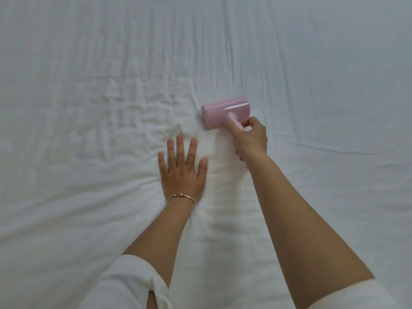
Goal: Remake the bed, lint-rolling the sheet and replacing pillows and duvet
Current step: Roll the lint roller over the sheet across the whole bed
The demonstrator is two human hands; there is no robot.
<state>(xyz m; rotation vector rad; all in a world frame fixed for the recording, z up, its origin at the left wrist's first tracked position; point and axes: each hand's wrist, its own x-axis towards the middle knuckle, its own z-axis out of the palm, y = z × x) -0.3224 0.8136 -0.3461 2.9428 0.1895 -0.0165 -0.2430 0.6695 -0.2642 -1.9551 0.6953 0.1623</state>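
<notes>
One sheet, white and creased, filling the view. One roller, pink, a drum with a short handle. Two hands. One bangle on the left wrist. Two white sleeves, pushed up.

Roller: drum lies on the sheet near mid-view, long axis left to right, slightly tilted, right end farther away. Handle points from drum's middle back toward the person.

Right hand: grip curled round the handle, thumb on top; the drum sits just beyond and left of the knuckles.

Left hand: grip spread, palm pressed flat on the sheet, just left of the roller, apart from it.
</notes>
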